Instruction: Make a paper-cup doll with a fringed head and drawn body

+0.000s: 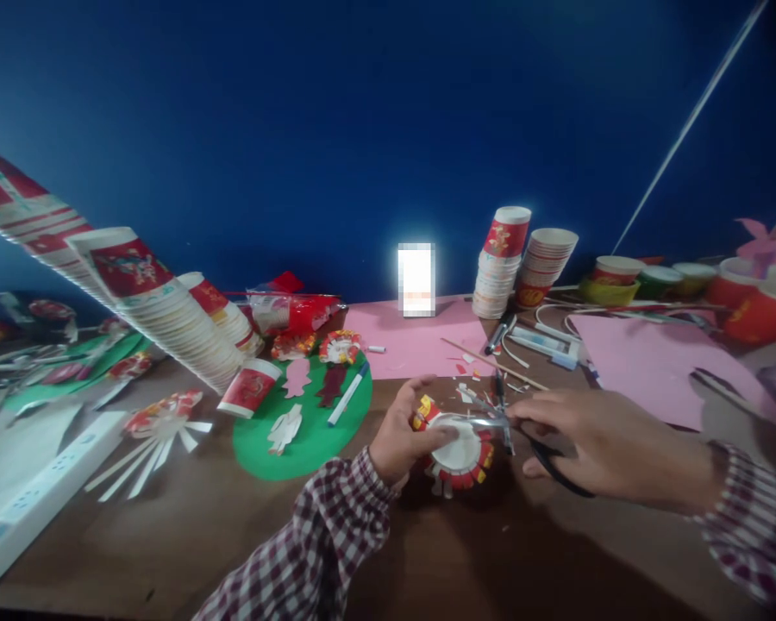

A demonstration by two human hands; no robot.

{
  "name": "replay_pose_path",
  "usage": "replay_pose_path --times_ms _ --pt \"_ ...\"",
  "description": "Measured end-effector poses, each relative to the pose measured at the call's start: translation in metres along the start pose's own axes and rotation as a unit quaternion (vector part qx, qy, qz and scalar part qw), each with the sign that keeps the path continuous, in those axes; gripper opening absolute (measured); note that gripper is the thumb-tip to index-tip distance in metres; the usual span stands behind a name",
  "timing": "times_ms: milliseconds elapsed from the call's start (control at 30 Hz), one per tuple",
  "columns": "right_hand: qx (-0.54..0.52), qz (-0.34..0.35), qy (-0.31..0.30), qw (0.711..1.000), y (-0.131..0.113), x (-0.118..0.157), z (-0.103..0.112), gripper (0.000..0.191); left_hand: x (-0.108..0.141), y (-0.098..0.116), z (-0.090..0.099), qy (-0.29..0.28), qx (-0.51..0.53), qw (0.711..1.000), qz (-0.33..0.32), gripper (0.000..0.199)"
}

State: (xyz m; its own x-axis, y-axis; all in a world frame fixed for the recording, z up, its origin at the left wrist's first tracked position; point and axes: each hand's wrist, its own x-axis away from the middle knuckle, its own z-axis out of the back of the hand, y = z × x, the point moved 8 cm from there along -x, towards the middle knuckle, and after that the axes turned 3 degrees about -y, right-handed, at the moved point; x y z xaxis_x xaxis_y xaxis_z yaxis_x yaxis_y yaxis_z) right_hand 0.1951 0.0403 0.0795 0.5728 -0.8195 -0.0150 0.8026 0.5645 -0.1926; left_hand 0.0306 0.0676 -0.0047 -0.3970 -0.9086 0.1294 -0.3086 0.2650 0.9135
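My left hand (406,438) pinches a paper cup (458,448) whose red and yellow wall is cut into strips that fan out around the white round base. In my right hand (595,440) is a pair of scissors (560,470), with dark handles around my fingers. Their metal blades lie at the upper edge of the cup, near my left thumb; whether they bite into the paper I cannot tell. Small paper scraps (469,360) are strewn just beyond the cup, and a thin wooden stick (491,362) lies among them.
Left of my hands, a green paper circle (259,453) carries cut paper figures and a blue-capped marker (347,395). Another fringed cup (161,431) and a white box (45,492) lie farther left. Stacked cups (495,276), pink paper (401,345) and a bright, blurred-out screen (416,278) stand along the blue wall.
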Motion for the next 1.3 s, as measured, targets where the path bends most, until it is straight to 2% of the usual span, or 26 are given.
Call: replay_pose_path --times_ms 100,233,333,567,800,1000,1133,1300 --pt "-0.034 -0.023 -0.029 0.999 0.001 0.0 -0.004 0.017 0.0 0.004 -0.002 -0.01 -0.006 1.0 -0.029 0.076" --pt "-0.037 -0.025 -0.025 0.999 0.0 -0.003 -0.006 0.02 -0.003 0.008 -0.001 -0.014 -0.007 0.997 -0.076 0.052" --pt "-0.026 -0.019 -0.028 0.999 0.002 -0.003 -0.008 0.02 -0.005 0.005 0.0 -0.004 -0.012 0.998 -0.061 0.043" --pt "0.004 0.016 -0.038 0.999 -0.002 0.0 -0.009 0.02 -0.004 -0.002 0.002 -0.006 -0.033 0.999 -0.03 0.045" --pt "0.01 0.009 -0.052 0.999 -0.009 -0.009 -0.011 0.024 -0.002 -0.005 -0.004 -0.034 -0.019 0.999 -0.01 0.047" --pt "0.031 0.029 -0.062 0.997 -0.016 -0.013 -0.012 0.013 -0.002 -0.011 -0.006 -0.057 -0.034 0.998 0.02 0.049" --pt "0.03 0.05 -0.068 0.996 -0.017 -0.014 -0.014 0.016 -0.002 -0.014 -0.007 -0.072 -0.047 0.996 0.037 0.054" --pt "0.026 0.039 -0.079 0.996 -0.016 -0.015 -0.015 0.02 -0.002 -0.016 -0.007 -0.07 -0.034 0.996 0.043 0.057"
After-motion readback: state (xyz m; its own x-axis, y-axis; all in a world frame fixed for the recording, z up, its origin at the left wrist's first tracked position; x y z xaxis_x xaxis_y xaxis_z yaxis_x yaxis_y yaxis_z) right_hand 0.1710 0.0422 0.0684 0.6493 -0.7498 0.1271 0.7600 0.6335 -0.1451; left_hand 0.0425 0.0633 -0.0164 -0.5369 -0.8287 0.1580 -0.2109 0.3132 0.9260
